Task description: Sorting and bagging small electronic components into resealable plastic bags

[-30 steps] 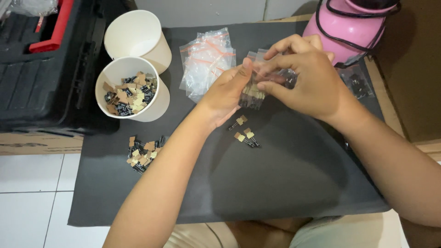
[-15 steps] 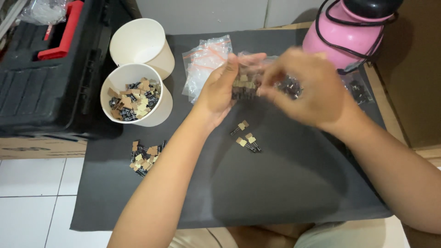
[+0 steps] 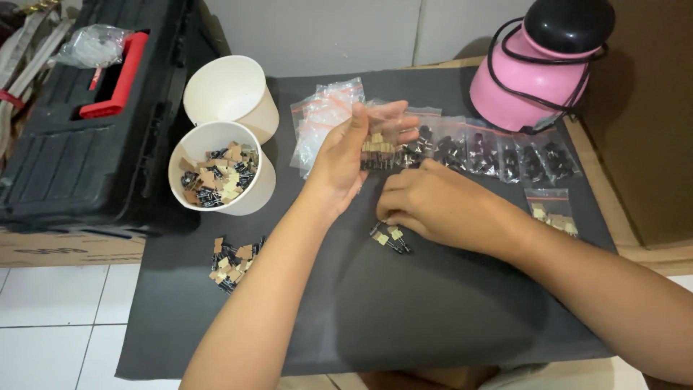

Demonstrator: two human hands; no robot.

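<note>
Dark grey matting (image 3: 404, 310) covers the work table, with white floor tiles showing at its left edge. Just above it, the left hand (image 3: 346, 155) is closed around a small clear zip bag (image 3: 379, 144) partly filled with tan-and-black components. The right hand (image 3: 433, 206) rests curled on the mat, fingertips pinching at a few loose components (image 3: 390, 238). This looks like the filling step; the pinch must be lifted into the bag's mouth. Beyond lie filled bags (image 3: 505, 155), empty bags (image 3: 325, 115), a paper cup of components (image 3: 216, 173), a loose pile (image 3: 234, 261), a black toolbox (image 3: 79, 144) and a pink jug (image 3: 530, 72).
</note>
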